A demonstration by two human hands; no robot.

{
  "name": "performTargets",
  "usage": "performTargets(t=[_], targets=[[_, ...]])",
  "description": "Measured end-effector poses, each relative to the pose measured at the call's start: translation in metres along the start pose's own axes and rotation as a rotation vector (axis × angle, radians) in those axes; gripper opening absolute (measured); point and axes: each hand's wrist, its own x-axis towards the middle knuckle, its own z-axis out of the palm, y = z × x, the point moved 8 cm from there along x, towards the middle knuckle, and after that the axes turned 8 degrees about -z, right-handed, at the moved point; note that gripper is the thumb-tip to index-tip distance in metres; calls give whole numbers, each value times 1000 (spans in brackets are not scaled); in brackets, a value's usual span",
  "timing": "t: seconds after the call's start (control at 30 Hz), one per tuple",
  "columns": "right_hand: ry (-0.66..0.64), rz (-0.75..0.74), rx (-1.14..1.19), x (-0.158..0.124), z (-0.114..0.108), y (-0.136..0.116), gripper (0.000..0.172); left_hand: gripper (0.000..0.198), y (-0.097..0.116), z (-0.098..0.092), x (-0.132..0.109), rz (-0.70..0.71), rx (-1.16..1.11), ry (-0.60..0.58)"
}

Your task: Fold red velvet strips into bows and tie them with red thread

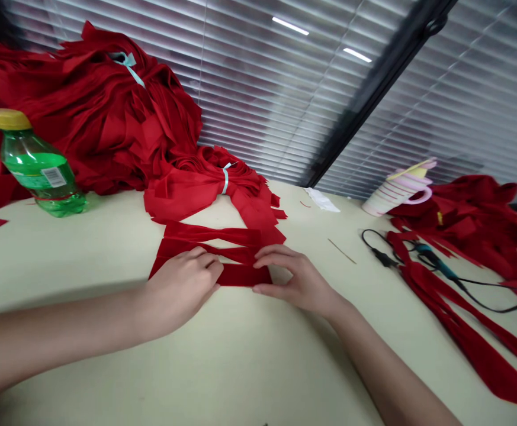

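A red felt strip (239,275) lies folded on the cream table (240,355) in front of me. My left hand (182,287) has its fingers curled and pressed on the strip's left end. My right hand (296,278) pinches the strip's right end, thumb below and fingers on top. More red strips (222,235) lie flat just behind the one I hold.
A tied bundle of red strips (214,183) and a big red fabric heap (89,106) fill the back left. A green bottle (38,168) stands at left. At right are a pink tape roll stack (398,189), a black corded tool (436,263) and long red strips (462,331).
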Motion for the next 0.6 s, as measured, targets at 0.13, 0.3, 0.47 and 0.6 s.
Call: performTargets(t=[0.13,0.3,0.47,0.6], targets=[[140,-110,-91,4,-2,-21,18,19,-1,-1,-2,5,1,18],[125,-244,-212,9,17,-44,9,19,-2,-10,-4,24,-38,47],[62,-266,-269,10,35,-48,15,17,-2,-9,-2,44,-94,-8],[42,-264,-261,9,41,-45,16,19,0,-3,-1,74,-118,-13]])
